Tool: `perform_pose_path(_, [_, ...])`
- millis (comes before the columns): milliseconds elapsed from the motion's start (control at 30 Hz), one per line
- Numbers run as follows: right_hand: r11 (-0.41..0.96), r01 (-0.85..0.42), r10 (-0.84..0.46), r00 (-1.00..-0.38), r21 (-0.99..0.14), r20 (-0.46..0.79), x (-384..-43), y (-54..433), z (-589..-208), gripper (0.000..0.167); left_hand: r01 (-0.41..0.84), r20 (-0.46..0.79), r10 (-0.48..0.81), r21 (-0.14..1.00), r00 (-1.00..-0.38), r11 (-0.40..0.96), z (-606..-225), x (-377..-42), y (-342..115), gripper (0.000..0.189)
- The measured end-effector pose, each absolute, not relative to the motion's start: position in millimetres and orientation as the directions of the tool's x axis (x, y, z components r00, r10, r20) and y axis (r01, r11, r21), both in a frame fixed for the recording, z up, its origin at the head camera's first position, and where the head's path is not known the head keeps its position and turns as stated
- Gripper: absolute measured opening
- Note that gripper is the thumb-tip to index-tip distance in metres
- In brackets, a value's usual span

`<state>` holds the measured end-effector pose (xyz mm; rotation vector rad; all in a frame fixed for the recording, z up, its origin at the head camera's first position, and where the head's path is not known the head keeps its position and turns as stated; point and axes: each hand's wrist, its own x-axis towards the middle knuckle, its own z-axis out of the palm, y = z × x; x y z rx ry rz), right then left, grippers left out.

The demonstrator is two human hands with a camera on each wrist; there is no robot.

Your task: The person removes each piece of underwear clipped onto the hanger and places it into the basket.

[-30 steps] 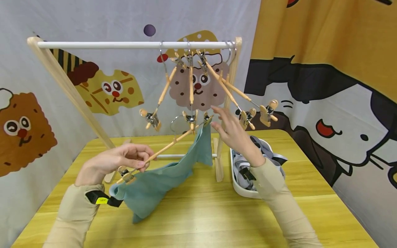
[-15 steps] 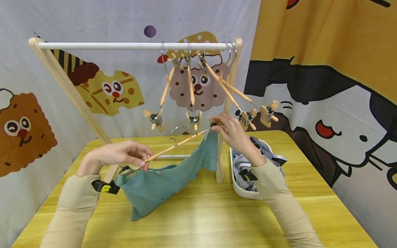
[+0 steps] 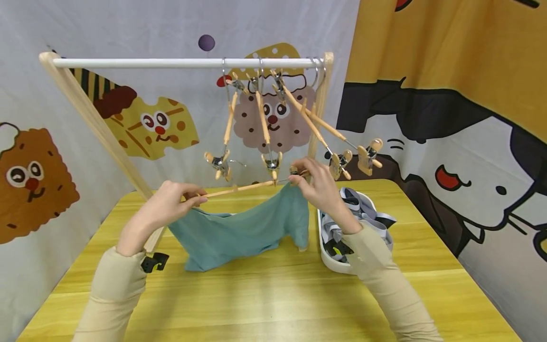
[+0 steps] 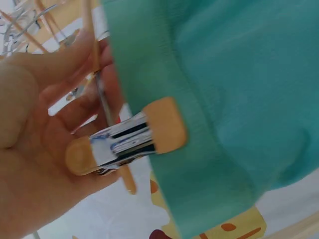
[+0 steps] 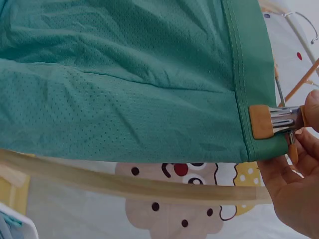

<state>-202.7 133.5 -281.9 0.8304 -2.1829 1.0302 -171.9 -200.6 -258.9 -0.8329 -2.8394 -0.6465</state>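
Observation:
A wooden clip hanger (image 3: pixel 252 187) is held almost level in front of the rack, its rod rising slightly to the right. From it hangs a teal mesh garment (image 3: pixel 243 235), its banded edge caught by a clip at each end. My left hand (image 3: pixel 164 209) pinches the rod's left part between thumb and fingers, beside the left clip (image 4: pixel 167 127) in the left wrist view. At the other end my right hand (image 3: pixel 318 192) grips the right clip (image 5: pixel 261 122), thumb on its handle and fingers behind. The hanger's hook is largely hidden behind other hangers in the head view.
Several bare clip hangers (image 3: pixel 262 118) hang from the rack's white bar (image 3: pixel 171 63), mostly at its right end, close above the held hanger. A white bin (image 3: pixel 331 263) of grey cloth stands right on the wooden table (image 3: pixel 273 308). Printed curtains (image 3: pixel 162 28) surround it.
My left hand has risen, bringing the tilted hanger nearly level and lifting the garment. My right hand has gone from open beside the right clip to gripping it. The two leftmost hanging hangers have swung slightly.

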Motion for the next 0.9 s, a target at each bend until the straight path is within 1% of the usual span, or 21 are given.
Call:
perform_pose_path(167, [0.521,-0.703,-0.236,-0.663,-0.484,0.71,-200.4,130.4,-283.4,0.019,0.567,0.347,0.465,0.306,-0.814,0.765,-262.1,-171.8,-201.5,0.013])
perform_pose_path(467, [0.521,-0.662,-0.158,-0.695,-0.539,0.701,-193.1,123.2,-278.4,0.014,0.588,0.454,0.45,0.228,-0.769,0.776,-255.8,-164.1,-203.0,0.011])
perform_pose_path(700, [0.507,-0.647,-0.144,-0.715,-0.57,0.684,-187.4,120.5,-273.5,0.013,0.598,0.474,0.452,0.217,-0.756,0.772,-249.3,-157.8,-203.9,0.01])
perform_pose_path(900, [0.495,-0.662,-0.147,-0.703,-0.563,0.696,-185.8,119.7,-270.9,0.01,0.595,0.466,0.451,0.225,-0.762,0.772,-247.4,-156.1,-204.6,0.01])
